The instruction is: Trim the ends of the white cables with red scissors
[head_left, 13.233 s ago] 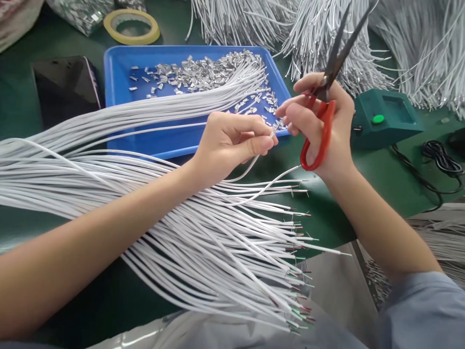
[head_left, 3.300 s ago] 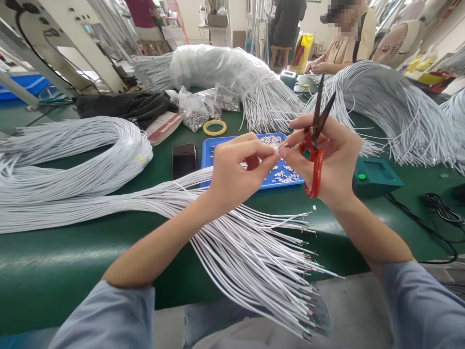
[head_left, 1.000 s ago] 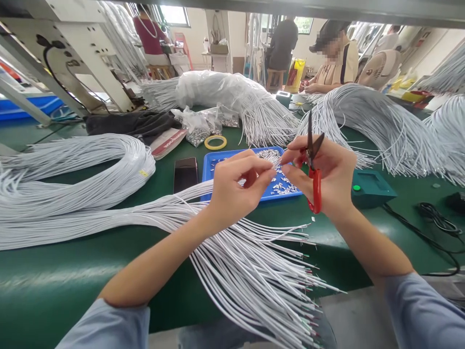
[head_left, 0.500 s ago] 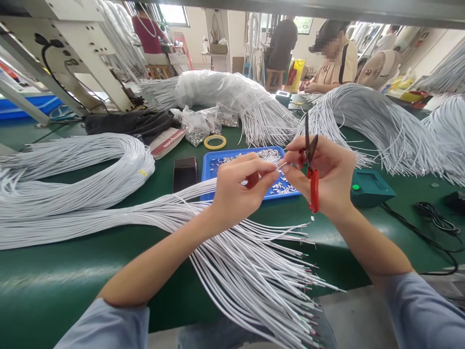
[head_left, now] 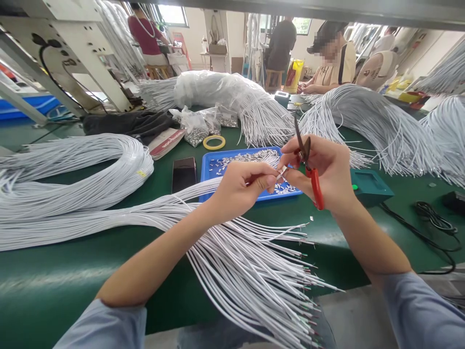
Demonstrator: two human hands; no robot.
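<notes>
My left hand (head_left: 244, 190) is closed, thumb and forefinger pinching the end of a white cable over the blue tray (head_left: 206, 182). At the fingertips shows a small white and silver piece (head_left: 282, 170), too small to name. My right hand (head_left: 323, 169) is closed around red-handled scissors (head_left: 315, 186), blades pointing up and slightly apart. Its thumb and forefinger also meet at the small piece. The tray holds many small metal parts (head_left: 227, 161) and several white cable ends. Under my left forearm, a fanned bundle of white cables (head_left: 254, 261) spreads towards the table's front edge, colored wires at its tips.
A coiled cable bundle (head_left: 134, 167) lies left, a phone (head_left: 184, 174) beside the tray. Behind are yellow tape (head_left: 214, 142), bags of metal parts (head_left: 196, 131) and a plastic-wrapped cable bundle (head_left: 210, 89). A green device (head_left: 372, 186) stands right. A co-worker (head_left: 332, 63) sits across.
My right hand has tilted the scissors, blades leaning further left. The small white and silver piece now shows between the fingertips, where a thin cable end showed before.
</notes>
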